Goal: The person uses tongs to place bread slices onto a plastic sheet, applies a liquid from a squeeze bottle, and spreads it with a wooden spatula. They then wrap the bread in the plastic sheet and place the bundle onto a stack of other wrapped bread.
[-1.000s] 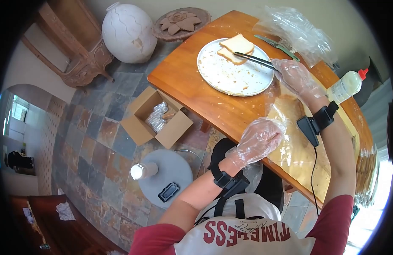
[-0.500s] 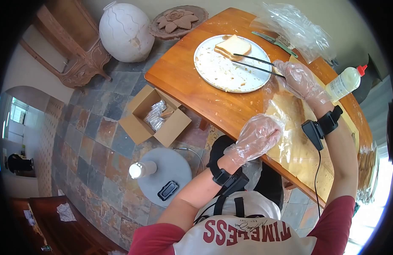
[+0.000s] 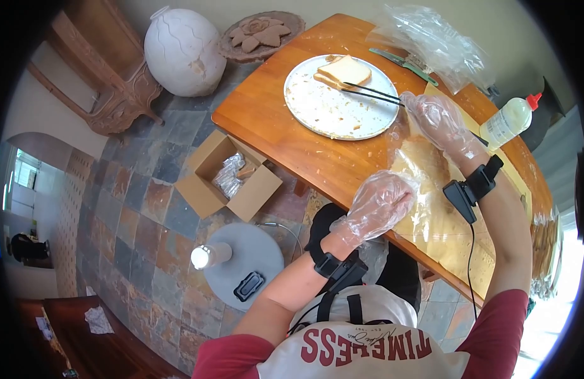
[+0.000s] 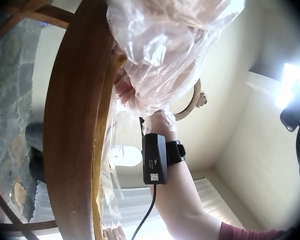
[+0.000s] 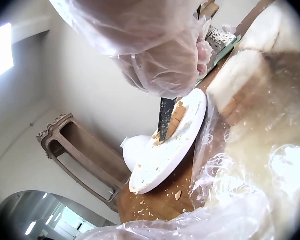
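Note:
In a clear glove, my right hand holds black tongs over the white plate. The tips of the tongs meet the near side of two stacked bread slices. In the right wrist view, a tong arm stands against the bread's crust. My gloved left hand is at the near table edge, fingers curled on the edge of a clear plastic bag. Bread shows through this bag. The left fingertips are mostly hidden by wrinkled plastic.
Crumbs dot the plate and wooden table. Behind are a green-handled knife and crumpled plastic bags. A red-capped bottle stands right. Below are a cardboard box and a grey stool.
The upper slice has shifted back over the lower one, making a neater stack. The tong arms spread apart, then moved closer together again. My left hand has stayed nearly still.

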`<action>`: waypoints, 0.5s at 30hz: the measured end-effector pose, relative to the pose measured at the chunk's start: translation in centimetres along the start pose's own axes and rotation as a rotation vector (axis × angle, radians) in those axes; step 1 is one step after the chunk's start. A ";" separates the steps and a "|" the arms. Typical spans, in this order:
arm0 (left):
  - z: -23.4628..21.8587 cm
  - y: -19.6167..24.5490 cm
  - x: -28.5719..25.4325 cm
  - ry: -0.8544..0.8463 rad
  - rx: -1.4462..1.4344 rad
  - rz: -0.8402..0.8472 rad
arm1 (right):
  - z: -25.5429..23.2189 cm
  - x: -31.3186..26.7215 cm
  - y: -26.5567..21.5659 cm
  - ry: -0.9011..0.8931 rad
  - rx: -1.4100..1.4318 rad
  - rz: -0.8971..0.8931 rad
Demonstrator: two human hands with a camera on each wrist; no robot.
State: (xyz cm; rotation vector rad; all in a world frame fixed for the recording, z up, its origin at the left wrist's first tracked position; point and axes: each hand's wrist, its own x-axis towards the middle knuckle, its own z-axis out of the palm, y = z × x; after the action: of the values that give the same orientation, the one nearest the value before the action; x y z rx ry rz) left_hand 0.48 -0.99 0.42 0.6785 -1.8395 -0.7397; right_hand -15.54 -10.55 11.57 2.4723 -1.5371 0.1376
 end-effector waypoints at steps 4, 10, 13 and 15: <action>0.0 0.0 0.0 -0.003 -0.011 -0.013 | 0.3 -0.4 0.7 0.045 0.170 0.083; -0.2 0.1 0.0 -0.005 -0.003 0.007 | -0.4 0.3 1.4 0.043 0.016 0.017; -0.1 0.1 0.0 0.000 -0.015 0.007 | -0.3 0.3 2.2 0.070 0.031 -0.038; -0.1 0.1 0.0 0.004 -0.029 0.007 | 0.2 0.4 2.8 0.116 0.072 -0.068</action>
State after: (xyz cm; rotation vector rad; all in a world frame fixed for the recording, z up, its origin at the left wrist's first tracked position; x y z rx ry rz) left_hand 0.55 -0.99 0.52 0.6540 -1.8231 -0.7588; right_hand -17.91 -12.10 11.89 2.5189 -1.4237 0.3238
